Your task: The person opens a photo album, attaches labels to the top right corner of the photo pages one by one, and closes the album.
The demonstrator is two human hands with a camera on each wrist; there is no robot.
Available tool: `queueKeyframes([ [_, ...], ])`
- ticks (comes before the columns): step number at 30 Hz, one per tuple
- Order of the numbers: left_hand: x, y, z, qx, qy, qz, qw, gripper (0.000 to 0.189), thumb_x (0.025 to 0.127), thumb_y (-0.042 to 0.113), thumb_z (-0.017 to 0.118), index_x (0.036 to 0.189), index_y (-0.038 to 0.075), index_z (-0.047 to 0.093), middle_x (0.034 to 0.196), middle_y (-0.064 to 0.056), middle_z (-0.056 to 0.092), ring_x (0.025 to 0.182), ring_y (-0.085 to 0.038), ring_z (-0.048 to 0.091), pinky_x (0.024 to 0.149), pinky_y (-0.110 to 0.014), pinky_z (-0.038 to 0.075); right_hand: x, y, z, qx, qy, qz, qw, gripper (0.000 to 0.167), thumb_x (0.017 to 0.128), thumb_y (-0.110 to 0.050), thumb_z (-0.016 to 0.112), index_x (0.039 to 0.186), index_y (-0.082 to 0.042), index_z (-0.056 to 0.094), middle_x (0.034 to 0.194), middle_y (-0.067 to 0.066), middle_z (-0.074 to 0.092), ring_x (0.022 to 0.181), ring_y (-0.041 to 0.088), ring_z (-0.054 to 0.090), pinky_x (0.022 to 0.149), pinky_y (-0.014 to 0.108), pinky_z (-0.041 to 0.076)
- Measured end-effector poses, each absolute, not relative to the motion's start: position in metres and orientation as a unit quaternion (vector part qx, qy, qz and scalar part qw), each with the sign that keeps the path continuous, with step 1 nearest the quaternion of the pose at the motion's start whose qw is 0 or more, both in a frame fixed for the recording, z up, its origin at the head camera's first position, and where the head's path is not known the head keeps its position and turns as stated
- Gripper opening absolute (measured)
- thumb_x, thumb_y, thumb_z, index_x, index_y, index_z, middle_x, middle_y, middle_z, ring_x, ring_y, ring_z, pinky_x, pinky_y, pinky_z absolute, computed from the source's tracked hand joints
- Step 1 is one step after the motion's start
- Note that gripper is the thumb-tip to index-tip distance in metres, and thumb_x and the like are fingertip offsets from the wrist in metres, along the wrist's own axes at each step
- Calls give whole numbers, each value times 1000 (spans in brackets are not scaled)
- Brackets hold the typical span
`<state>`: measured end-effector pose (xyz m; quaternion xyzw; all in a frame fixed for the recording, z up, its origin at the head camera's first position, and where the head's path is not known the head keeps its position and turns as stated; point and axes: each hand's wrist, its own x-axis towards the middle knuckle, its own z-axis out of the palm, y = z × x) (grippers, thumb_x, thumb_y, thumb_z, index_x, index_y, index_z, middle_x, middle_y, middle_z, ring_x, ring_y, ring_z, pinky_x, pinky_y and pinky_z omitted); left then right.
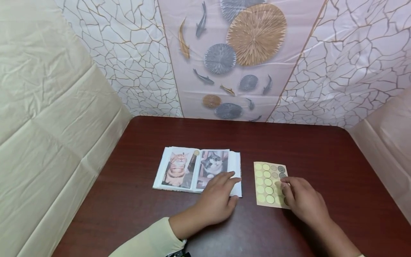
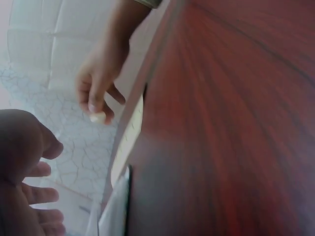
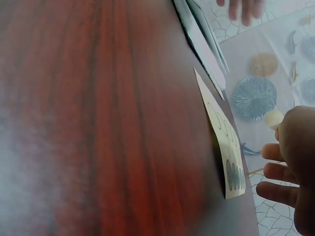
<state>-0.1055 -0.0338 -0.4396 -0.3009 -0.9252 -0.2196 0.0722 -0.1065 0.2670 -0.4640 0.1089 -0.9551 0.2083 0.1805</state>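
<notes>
An open photo album (image 1: 197, 171) lies on the table, a cat picture on each page and a small round yellowish sticker (image 1: 196, 152) at the top of the left picture. My left hand (image 1: 218, 196) hovers over the album's lower right part, fingers spread and loosely bent, holding nothing. Right of the album lies a sheet of round stickers (image 1: 268, 187), mostly pale yellow, with some dark empty circles in its right column. Above that sheet's right edge my right hand (image 1: 305, 200) pinches a pale yellow round sticker (image 3: 273, 119) between thumb and index finger.
The dark red-brown wooden table (image 1: 128, 214) carries the album and the sheet. Patterned cloth (image 1: 253, 89) hangs behind its far edge, and pale padded cloth (image 1: 64, 125) rises at the left side.
</notes>
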Motion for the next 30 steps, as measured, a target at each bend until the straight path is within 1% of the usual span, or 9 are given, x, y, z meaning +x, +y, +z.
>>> queueKeyframes([
  [5,-105,-49,-449,-300,-935,-181,52,52,99,31,66,145,11,55,155,-12,47,146,-34,38,117,-50,33,-110,267,-463,117,-953,199,198,14,98,-16,67,111,-10,70,113,21,68,103,40,65,62,64,51],
  [8,-104,-55,-454,-304,-937,-167,38,54,100,34,65,147,10,54,157,-12,45,148,-34,34,119,-52,29,-111,268,-463,118,-953,197,198,14,98,-16,67,110,-10,70,113,21,68,103,40,66,61,63,52],
  [16,-100,-65,-462,-305,-943,-131,-12,67,102,47,59,157,12,43,164,-9,33,153,-32,21,122,-54,21,-111,267,-463,122,-952,197,200,14,97,-15,68,110,-10,70,112,21,69,103,40,66,59,62,52],
  [22,-98,-67,-466,-307,-943,-122,-39,67,102,51,55,158,15,42,165,-5,31,154,-32,19,121,-57,20,-112,266,-463,129,-950,194,208,15,96,-14,69,110,-9,70,112,21,69,102,39,66,58,61,52],
  [30,-96,-67,-466,-304,-945,-104,-62,72,101,58,52,159,17,40,166,-3,28,154,-30,17,122,-55,16,-116,262,-461,133,-950,189,210,14,96,-14,70,109,-11,71,112,20,69,103,38,66,57,60,53],
])
